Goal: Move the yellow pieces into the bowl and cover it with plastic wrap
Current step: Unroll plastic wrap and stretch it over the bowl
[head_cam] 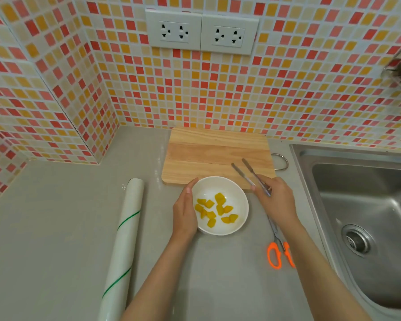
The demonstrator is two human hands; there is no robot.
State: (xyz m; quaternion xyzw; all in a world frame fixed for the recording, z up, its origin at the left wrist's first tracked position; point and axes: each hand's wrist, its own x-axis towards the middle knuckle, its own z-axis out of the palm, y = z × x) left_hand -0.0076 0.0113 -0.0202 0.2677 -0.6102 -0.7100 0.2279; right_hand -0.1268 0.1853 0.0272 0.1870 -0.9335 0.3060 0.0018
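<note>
- Plastic wrap roll (123,237): it lies on the counter (56,228) well apart from the left hand's fingers, on their outer side. No free edge of film is visible, so locating it may take time, and thin film is likely to cling to itself once pulled.
- Left hand (184,212): the fingers lie straight and together against the left wall of the white bowl (237,193), fingertips at the far rim. They brace rather than grip (a flat hold), so a sideways nudge could slide the bowl on the smooth counter.
- Yellow pieces (214,210): all visible pieces sit inside the bowl, just to the inner side of the left fingers. The cutting board (213,154) beyond the fingertips shows none left, so the transfer step appears complete. The pieces look wet and could slip out if the bowl tips.
- Right hand (274,195): the fingers are clamped on the metal tongs (248,170), whose tips stand apart over the board, past the fingertips. The wrap needs both hands, so the tongs likely have to be set down first; dropped near the bowl rim, they could knock it.
- Scissors (279,249): they lie partly under the right forearm, behind the fingers, beside the sink (357,205). A withdrawing arm could drag them off the edge.
</note>
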